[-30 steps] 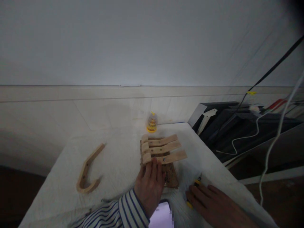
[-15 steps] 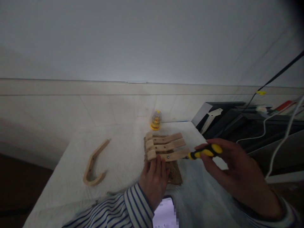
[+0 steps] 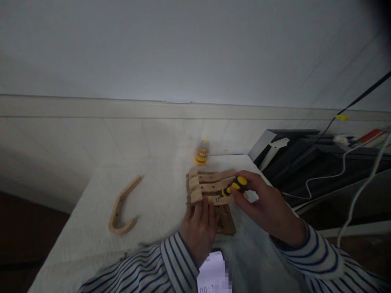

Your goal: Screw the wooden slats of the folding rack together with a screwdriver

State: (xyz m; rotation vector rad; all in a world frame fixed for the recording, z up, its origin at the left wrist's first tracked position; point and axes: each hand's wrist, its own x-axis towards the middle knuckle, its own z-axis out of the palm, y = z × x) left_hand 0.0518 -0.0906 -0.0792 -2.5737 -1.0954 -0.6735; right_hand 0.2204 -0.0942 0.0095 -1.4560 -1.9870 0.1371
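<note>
Three pale wooden hooks lie side by side on a brown cardboard piece (image 3: pixel 227 228); the middle wooden hook (image 3: pixel 207 187) and the farther ones show dark screw holes. My left hand (image 3: pixel 200 230) grips the nearest wooden hook (image 3: pixel 197 197), its fingers pressed along the near edge. In my right hand (image 3: pixel 265 201) is a yellow-and-black screwdriver (image 3: pixel 235 186), tilted down leftward. Its tip is at or just above a small metal screw (image 3: pixel 217 199) in that nearest hook; contact is unclear. A separate J-shaped wooden hook (image 3: pixel 115 209) rests to the left.
Behind the hooks stands a clear container with a yellow base (image 3: pixel 202 152). A lit phone (image 3: pixel 212 272) lies at the front of the white-covered table (image 3: pixel 82 240). Dark panels (image 3: pixel 305 158) and a white cable (image 3: pixel 363 191) are on the right, below the wall.
My right hand has moved left with the screwdriver, bringing its tip to the screw on the nearest hook. My left hand stays on that hook.
</note>
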